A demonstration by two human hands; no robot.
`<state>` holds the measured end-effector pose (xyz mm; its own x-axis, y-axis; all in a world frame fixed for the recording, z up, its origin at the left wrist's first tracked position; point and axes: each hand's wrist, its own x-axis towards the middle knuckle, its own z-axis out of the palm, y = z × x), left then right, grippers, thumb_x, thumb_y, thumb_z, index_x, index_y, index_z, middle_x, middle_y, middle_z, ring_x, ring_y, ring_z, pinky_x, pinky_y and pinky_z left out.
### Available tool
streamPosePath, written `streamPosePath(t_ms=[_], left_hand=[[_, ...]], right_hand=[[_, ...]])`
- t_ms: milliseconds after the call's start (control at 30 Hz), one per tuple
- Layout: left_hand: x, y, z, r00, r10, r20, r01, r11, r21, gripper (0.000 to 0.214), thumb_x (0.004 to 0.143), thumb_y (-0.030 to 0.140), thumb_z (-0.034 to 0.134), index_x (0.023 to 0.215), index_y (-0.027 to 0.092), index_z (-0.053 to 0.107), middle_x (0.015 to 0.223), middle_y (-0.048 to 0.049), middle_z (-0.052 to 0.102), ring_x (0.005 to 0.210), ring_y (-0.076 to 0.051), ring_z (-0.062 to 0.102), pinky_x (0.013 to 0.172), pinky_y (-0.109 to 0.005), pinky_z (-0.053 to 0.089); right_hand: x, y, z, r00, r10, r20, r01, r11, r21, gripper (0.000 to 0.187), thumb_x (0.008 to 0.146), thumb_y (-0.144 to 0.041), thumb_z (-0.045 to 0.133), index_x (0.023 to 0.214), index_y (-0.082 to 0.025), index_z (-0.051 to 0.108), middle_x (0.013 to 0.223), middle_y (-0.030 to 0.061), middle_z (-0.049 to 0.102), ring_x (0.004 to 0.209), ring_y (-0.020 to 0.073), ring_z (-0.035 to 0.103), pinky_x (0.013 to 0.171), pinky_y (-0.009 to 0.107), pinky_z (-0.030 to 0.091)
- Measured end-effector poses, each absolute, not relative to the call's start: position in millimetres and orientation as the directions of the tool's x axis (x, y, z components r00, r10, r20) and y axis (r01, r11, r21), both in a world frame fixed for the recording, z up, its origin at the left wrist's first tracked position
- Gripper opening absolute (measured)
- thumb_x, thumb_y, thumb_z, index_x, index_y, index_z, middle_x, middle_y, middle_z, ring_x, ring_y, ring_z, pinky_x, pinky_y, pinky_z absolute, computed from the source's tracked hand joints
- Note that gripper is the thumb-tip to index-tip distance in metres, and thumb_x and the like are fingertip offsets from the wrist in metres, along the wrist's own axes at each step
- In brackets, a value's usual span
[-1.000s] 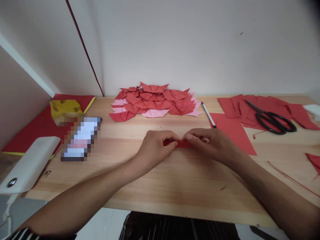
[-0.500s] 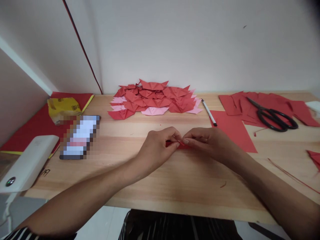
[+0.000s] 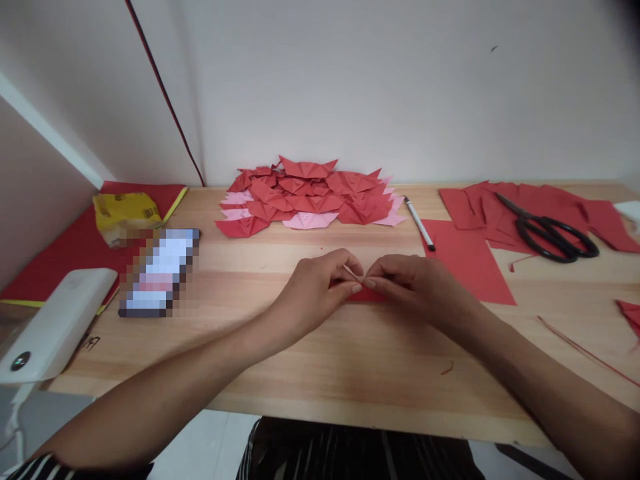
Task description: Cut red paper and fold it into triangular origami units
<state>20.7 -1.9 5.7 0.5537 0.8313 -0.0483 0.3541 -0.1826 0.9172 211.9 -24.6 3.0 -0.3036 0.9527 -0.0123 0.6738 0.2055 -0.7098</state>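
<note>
Over the middle of the table, my left hand (image 3: 323,283) and my right hand (image 3: 413,280) meet fingertip to fingertip. Both are closed in a pinch on a small piece of red paper (image 3: 365,294). Much of the paper is hidden behind the fingers, so its folds cannot be made out. Beyond the hands lies a pile of folded red and pink paper shapes (image 3: 313,203) with pointed corners. To the right of my right hand, a flat red paper sheet (image 3: 480,270) has a white pen (image 3: 419,223) resting at its left edge.
Black-handled scissors (image 3: 547,233) lie on cut red paper pieces (image 3: 520,197) at the back right. On the left are a phone (image 3: 163,273), a white power bank (image 3: 60,320) with a cable, and a yellow packet (image 3: 127,213). A red strand (image 3: 583,347) lies at right.
The hands remain pinched together at nearly the same spot, with slight finger shifts. A little more of the red paper shows below the fingertips. The view has moved very slightly.
</note>
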Motion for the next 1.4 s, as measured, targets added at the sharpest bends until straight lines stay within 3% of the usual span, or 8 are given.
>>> streamPosePath(t_ms=[200, 400, 533, 600, 733, 933, 1233, 1400], left_hand=[[17.7, 4.3, 6.6, 0.596, 0.801, -0.056, 0.442, -0.27, 0.855, 0.013, 0.081, 0.017, 0.054, 0.08, 0.017, 0.068, 0.075, 0.0012, 0.068, 0.069, -0.012, 0.059, 0.063, -0.021, 0.041], [18.7, 2.7, 2.8, 0.573, 0.817, -0.072, 0.441, -0.233, 0.867, 0.015, 0.08, 0.019, 0.055, 0.079, 0.016, 0.069, 0.072, 0.0009, 0.068, 0.068, -0.012, 0.058, 0.062, -0.021, 0.042], [19.2, 1.3, 0.7, 0.577, 0.817, 0.009, 0.435, -0.316, 0.843, 0.012, 0.081, 0.016, 0.056, 0.08, 0.017, 0.069, 0.075, 0.0015, 0.069, 0.07, -0.012, 0.059, 0.065, -0.022, 0.043], [18.7, 2.3, -2.4, 0.572, 0.803, 0.168, 0.442, -0.474, 0.761, 0.01, 0.082, 0.016, 0.059, 0.08, 0.018, 0.068, 0.078, 0.0009, 0.069, 0.076, -0.013, 0.059, 0.07, -0.025, 0.044], [18.6, 7.4, -12.7, 0.6, 0.635, 0.486, 0.497, -0.772, 0.396, 0.013, 0.087, 0.022, 0.056, 0.08, 0.018, 0.066, 0.088, -0.0017, 0.068, 0.088, -0.015, 0.056, 0.079, -0.031, 0.04], [22.9, 9.5, -26.4, 0.697, 0.505, 0.508, 0.568, -0.822, 0.038, 0.022, 0.093, 0.017, 0.046, 0.076, 0.016, 0.06, 0.088, -0.0016, 0.066, 0.086, -0.016, 0.053, 0.072, -0.033, 0.035], [18.2, -8.3, -25.9, 0.781, 0.485, 0.393, 0.554, -0.829, -0.077, 0.019, 0.09, 0.01, 0.047, 0.079, 0.013, 0.062, 0.081, -0.0043, 0.061, 0.083, -0.019, 0.051, 0.069, -0.033, 0.038], [18.6, -11.9, -23.4, 0.791, 0.493, 0.361, 0.547, -0.835, -0.058, 0.017, 0.088, 0.009, 0.048, 0.082, 0.011, 0.064, 0.082, -0.0064, 0.061, 0.083, -0.02, 0.051, 0.072, -0.033, 0.041]], right_hand=[[208.3, -27.8, 2.6, -0.352, 0.92, 0.174, 0.729, 0.386, -0.565, 0.017, 0.089, -0.031, 0.054, 0.077, -0.024, 0.063, 0.073, 0.0001, 0.066, 0.068, 0.0172, 0.056, 0.071, 0.033, 0.039], [208.6, -27.5, 4.6, -0.313, 0.948, 0.058, 0.692, 0.269, -0.67, 0.019, 0.089, -0.029, 0.053, 0.075, -0.022, 0.063, 0.068, -0.0025, 0.065, 0.061, 0.0132, 0.055, 0.057, 0.025, 0.039], [208.7, -27.2, 2.3, -0.35, 0.928, 0.131, 0.731, 0.358, -0.581, 0.02, 0.091, -0.028, 0.051, 0.075, -0.022, 0.061, 0.069, -0.0021, 0.065, 0.063, 0.0142, 0.055, 0.064, 0.028, 0.039], [208.9, -26.6, -1.0, -0.386, 0.889, 0.248, 0.753, 0.459, -0.471, 0.016, 0.092, -0.026, 0.051, 0.079, -0.022, 0.061, 0.075, -0.0007, 0.066, 0.07, 0.0157, 0.056, 0.073, 0.031, 0.038], [209.5, -25.0, -7.6, -0.448, 0.788, 0.421, 0.791, 0.569, -0.225, 0.015, 0.093, -0.024, 0.05, 0.084, -0.02, 0.061, 0.08, 0.0021, 0.066, 0.076, 0.0179, 0.056, 0.076, 0.034, 0.035], [209.6, -25.5, -16.6, -0.538, 0.739, 0.406, 0.795, 0.605, -0.049, 0.019, 0.094, -0.012, 0.044, 0.082, -0.016, 0.059, 0.079, 0.0034, 0.063, 0.08, 0.0187, 0.056, 0.08, 0.036, 0.034], [205.8, -36.6, -25.8, -0.502, 0.77, 0.395, 0.788, 0.595, -0.157, 0.013, 0.088, -0.013, 0.055, 0.094, -0.015, 0.066, 0.093, 0.0068, 0.065, 0.084, 0.0197, 0.055, 0.078, 0.032, 0.043], [200.6, -41.2, -24.4, -0.488, 0.788, 0.374, 0.823, 0.559, -0.102, 0.021, 0.09, -0.011, 0.049, 0.1, -0.015, 0.067, 0.094, 0.0081, 0.064, 0.084, 0.0206, 0.056, 0.074, 0.032, 0.045]])
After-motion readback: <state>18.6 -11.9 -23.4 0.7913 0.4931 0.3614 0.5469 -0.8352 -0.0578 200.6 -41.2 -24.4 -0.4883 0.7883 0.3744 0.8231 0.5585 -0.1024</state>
